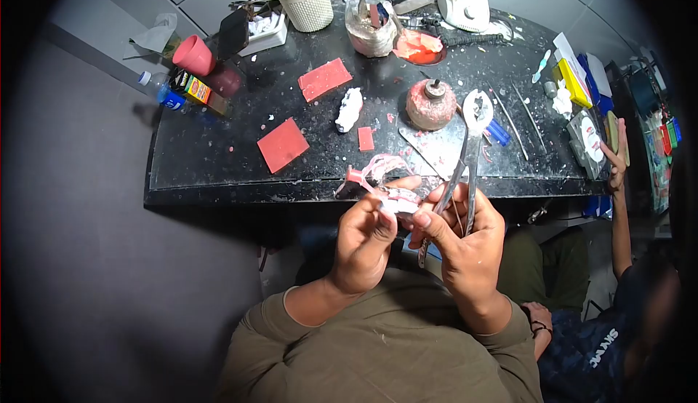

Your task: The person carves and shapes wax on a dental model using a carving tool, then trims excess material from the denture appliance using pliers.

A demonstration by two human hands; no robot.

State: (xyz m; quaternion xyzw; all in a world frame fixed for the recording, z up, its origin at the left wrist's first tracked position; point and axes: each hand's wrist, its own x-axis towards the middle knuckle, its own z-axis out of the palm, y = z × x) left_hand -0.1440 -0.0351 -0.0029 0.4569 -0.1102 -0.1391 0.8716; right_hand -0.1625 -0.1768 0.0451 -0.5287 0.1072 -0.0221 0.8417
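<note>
A small, curved piece of white and pink material (pixel 400 204) is in the person's hands, just in front of the table's near edge. The left hand (pixel 365 237) has it pinched between thumb and fingers, with hardly any gap, while the right hand (pixel 465 239) has its thumb tip at the piece's right end, its fingers curled in around the long grey metal pliers (pixel 472 145), whose handles run into the palm and whose broad head points away over the table. Just beyond the left fingers is a translucent pink, looped, frame-like piece (pixel 383 164). Farther out on the black, speckled table (pixel 218 157) are a small red square sheet (pixel 366 139), a lumpy white object (pixel 350 110) and two larger red flat sheets, one nearly square (pixel 283 145) and one oblong (pixel 325 79). A round, pink-smeared pot with a metal neck (pixel 430 107) stands to the left of the pliers' head; a translucent blue cylindrical object (pixel 498 132) and slim metal tools (pixel 510 124) lie to its right. At the table's far right, a co-worker's raised hand (pixel 617 154) is beside a white-topped grey block (pixel 587 141).
</note>
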